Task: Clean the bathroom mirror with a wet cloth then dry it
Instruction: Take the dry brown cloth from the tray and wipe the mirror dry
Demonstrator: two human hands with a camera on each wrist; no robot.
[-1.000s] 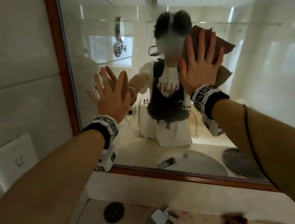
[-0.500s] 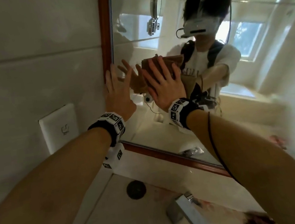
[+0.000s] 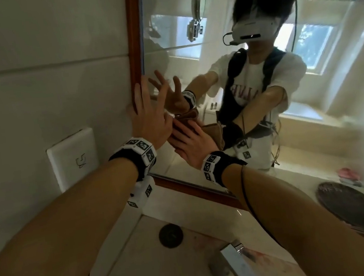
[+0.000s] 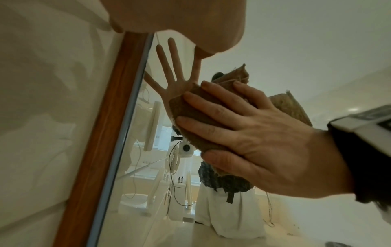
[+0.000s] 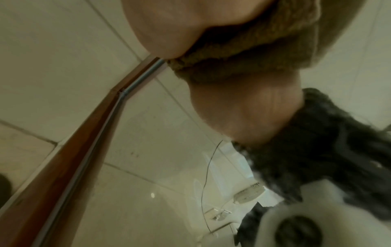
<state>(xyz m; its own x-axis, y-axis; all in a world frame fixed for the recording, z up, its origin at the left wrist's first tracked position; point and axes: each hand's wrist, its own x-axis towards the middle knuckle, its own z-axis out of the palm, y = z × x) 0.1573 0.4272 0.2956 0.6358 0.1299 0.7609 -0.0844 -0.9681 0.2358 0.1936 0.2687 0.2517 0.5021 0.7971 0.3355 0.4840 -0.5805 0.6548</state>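
the right hand (image 4: 260, 138) lies flat with its fingers straight and spread, pressing the brown cloth (image 4: 190, 115) against the mirror (image 3: 192, 85) near its lower left corner, just in from the wooden frame (image 3: 135, 51). a flat palm spreads the pressure over a wide patch of the cloth, which suits wiping glass better than a bunched grip would. the left hand (image 3: 150, 116) is also open, fingers straight, its fingertips resting at the frame's inner edge just above the right hand; it holds nothing, and i judge it is there to brace the body while the other arm leans into the wipe. whether the cloth is wet or dry cannot be told, so the stage of the task is unclear.

compared with a second ago, the cloth has travelled from the middle of the glass, higher up, down and across to the left edge, and the right hand now sits directly beside the left instead of well apart from it. the head view has swung left too, bringing the white wall plate (image 3: 72, 158) fully into view. below, the counter carries a dark round drain cover (image 3: 171, 235) and a chrome tap (image 3: 237, 265).
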